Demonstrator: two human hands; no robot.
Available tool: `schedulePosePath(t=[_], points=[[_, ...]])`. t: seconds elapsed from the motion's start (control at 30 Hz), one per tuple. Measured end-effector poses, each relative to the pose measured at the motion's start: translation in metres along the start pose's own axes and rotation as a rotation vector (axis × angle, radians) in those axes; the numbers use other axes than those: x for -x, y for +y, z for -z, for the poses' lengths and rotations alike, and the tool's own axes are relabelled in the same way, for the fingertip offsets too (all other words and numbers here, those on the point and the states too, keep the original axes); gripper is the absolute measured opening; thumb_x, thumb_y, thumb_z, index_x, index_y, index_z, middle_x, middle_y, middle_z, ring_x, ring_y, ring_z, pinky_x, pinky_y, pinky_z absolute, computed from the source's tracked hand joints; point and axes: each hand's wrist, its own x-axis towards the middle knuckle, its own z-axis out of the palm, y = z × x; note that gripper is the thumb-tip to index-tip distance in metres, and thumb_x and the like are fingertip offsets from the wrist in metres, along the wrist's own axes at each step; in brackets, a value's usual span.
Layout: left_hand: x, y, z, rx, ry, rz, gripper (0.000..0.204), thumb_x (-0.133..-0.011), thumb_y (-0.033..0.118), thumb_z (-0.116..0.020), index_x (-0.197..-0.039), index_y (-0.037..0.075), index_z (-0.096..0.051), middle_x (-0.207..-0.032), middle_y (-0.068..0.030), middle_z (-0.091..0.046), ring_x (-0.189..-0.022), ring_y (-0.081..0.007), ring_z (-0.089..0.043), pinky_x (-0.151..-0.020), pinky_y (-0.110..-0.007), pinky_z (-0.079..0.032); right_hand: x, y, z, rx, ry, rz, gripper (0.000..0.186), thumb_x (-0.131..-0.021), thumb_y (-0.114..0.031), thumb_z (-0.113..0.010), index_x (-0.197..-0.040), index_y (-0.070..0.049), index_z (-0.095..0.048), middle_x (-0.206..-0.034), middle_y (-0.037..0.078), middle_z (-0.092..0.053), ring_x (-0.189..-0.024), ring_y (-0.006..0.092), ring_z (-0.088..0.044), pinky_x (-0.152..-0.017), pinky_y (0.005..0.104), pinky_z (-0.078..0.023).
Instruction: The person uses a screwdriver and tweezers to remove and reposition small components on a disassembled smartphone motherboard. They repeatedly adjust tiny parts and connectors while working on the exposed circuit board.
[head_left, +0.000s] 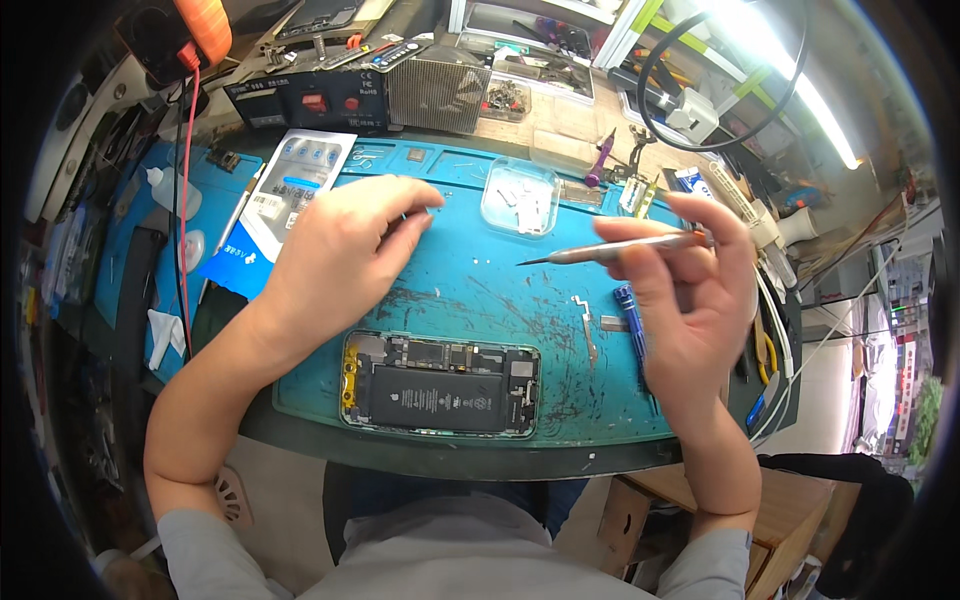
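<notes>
My right hand grips a slim grey precision screwdriver like a pen, its dark tip pointing left above the blue work mat. My left hand is curled over the mat, thumb and fingertips drawn together; whatever they may pinch is too small to make out. An opened smartphone lies on the mat's near side, its black battery and circuit board exposed. Beyond the screwdriver tip stands a clear plastic tray holding small metal parts. A thin metal bracket rests near a blue screwdriver.
A white and blue package lies beside my left forearm. At the back are a black device with red switches and a purple-handled tool. Yellow-handled pliers and a white cable lie at the right edge.
</notes>
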Motion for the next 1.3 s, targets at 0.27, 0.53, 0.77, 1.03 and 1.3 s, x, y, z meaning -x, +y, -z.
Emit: schedulePosePath(t=[0.27, 0.53, 0.77, 1.03, 1.3], points=[[0.009, 0.007, -0.003, -0.018, -0.099, -0.075, 0.017, -0.092, 0.002, -0.075, -0.109, 0.004, -0.075, -0.1, -0.0121, -0.074, -0.097, -0.0306, -0.069, -0.086, -0.04, -0.055, -0.007, 0.024, -0.021, 0.084, -0.017, 0.033, 0.047, -0.103, 0.001, -0.07, -0.146, 0.003, -0.053, -0.11, 0.019, -0.081, -0.101, 0.0224, -0.08, -0.09, 0.0315, -0.061], [0.011, 0.015, -0.002, 0.054, -0.118, -0.094, 0.039, -0.09, -0.002, -0.074, -0.128, 0.004, -0.072, -0.103, -0.0106, -0.077, -0.095, -0.0298, -0.072, -0.084, -0.041, -0.058, -0.001, 0.022, -0.015, 0.086, -0.039, 0.031, 0.048, -0.103, 0.005, -0.066, -0.148, 0.004, -0.05, -0.106, 0.017, -0.079, -0.098, 0.0229, -0.08, -0.089, 0.0336, -0.063], [0.01, 0.015, -0.002, 0.034, -0.117, -0.137, 0.038, -0.088, -0.003, -0.075, -0.126, 0.003, -0.072, -0.1, -0.0097, -0.077, -0.091, -0.0291, -0.072, -0.081, -0.04, -0.058, 0.002, 0.017, -0.016, 0.07, -0.111, -0.027, 0.051, -0.106, 0.0, -0.064, -0.152, 0.004, -0.045, -0.11, 0.017, -0.078, -0.101, 0.0202, -0.076, -0.093, 0.0332, -0.059], [0.01, 0.016, -0.003, 0.011, -0.122, -0.164, 0.032, -0.087, -0.002, -0.077, -0.119, 0.002, -0.074, -0.1, -0.011, -0.076, -0.091, -0.0302, -0.072, -0.081, -0.041, -0.057, 0.001, 0.018, -0.013, 0.107, -0.053, -0.013, 0.05, -0.106, -0.001, -0.064, -0.152, 0.005, -0.044, -0.111, 0.017, -0.078, -0.103, 0.0196, -0.076, -0.093, 0.032, -0.059], [0.009, 0.017, -0.004, 0.042, -0.153, -0.136, 0.027, -0.087, -0.002, -0.078, -0.113, 0.003, -0.075, -0.102, -0.0122, -0.072, -0.096, -0.0312, -0.068, -0.085, -0.041, -0.056, -0.002, 0.023, -0.012, 0.079, 0.022, 0.065, 0.047, -0.104, 0.002, -0.066, -0.148, 0.005, -0.049, -0.109, 0.017, -0.079, -0.098, 0.0202, -0.079, -0.087, 0.0302, -0.061]])
